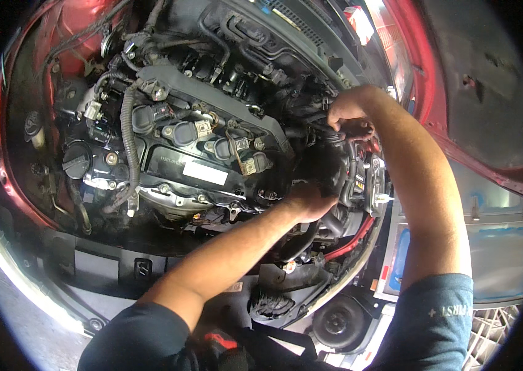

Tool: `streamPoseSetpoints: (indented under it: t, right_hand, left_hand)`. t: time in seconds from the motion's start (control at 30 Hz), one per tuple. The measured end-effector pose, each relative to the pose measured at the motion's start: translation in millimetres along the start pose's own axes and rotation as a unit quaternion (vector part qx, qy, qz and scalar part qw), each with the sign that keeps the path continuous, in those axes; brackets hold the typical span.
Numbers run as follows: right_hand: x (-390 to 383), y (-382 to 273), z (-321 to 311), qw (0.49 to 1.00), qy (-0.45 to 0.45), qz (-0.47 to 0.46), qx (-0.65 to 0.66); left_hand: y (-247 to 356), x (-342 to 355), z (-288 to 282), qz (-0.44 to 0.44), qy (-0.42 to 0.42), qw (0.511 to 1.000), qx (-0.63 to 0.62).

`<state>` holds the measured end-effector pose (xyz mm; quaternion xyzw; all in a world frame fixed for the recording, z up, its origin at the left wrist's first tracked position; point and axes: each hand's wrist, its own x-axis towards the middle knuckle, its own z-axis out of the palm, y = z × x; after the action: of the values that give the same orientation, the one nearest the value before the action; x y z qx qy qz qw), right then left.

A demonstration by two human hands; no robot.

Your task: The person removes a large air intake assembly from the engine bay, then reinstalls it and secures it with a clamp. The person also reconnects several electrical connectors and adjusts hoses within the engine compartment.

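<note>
Between my hands is a bulky black air intake duct [320, 162], with a ribbed section near its far end, at the right side of the engine bay. My left hand [312, 203] is closed against its near end, fingertips hidden behind the duct. Over the far, ribbed end my right hand [355, 111] reaches down with curled fingers that grip it. Deep shadow hides where the duct joins the parts below. Left of it lies the engine's black valve cover [175, 162], with several ignition coils [181, 132] on top.
A corrugated wiring conduit [130, 123] crosses the engine's left side, beside the black oil filler cap [76, 161]. Black hoses [301, 244] run close below my left hand. The red fender edge [351, 240] borders the bay at right, and the raised hood [490, 80] stands beyond.
</note>
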<state>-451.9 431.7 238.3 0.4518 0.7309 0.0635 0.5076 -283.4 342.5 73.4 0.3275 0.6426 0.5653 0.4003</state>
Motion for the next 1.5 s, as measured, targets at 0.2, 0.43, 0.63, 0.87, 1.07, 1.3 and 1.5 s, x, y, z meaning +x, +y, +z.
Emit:
streamPoseSetpoints:
  t: [0.2, 0.43, 0.63, 0.87, 1.07, 1.3, 1.5]
  right_hand:
    - [-5.6, 8.6, 6.1, 1.0, 0.029, -0.009, 0.001]
    - [-30.3, 19.7, 3.1, 0.992, 0.073, -0.098, -0.015]
    - [-29.4, 26.8, -3.2, 0.985, 0.116, -0.123, -0.013]
    - [-40.8, 62.9, 4.7, 0.949, 0.084, -0.287, 0.099]
    - [-17.7, 65.7, 35.8, 0.868, 0.334, -0.313, 0.194]
    - [-8.7, 57.1, 40.1, 0.815, 0.496, -0.283, -0.1]
    - [-18.7, 95.8, 48.3, 0.76, 0.495, -0.416, 0.071]
  left_hand:
    - [34.4, 3.0, -62.9, 0.305, 0.416, 0.837, 0.184]
    - [29.9, 88.7, -112.0, 0.328, 0.309, 0.858, 0.244]
    - [26.7, 108.8, -73.5, 0.4, 0.466, 0.772, 0.162]
    - [21.3, 114.8, -80.6, 0.394, 0.472, 0.762, 0.204]
    - [28.0, 110.6, -82.3, 0.398, 0.485, 0.757, 0.183]
    - [54.2, 107.0, -83.8, 0.359, 0.47, 0.752, 0.293]
    - [83.9, 101.3, -101.8, 0.319, 0.41, 0.821, 0.238]
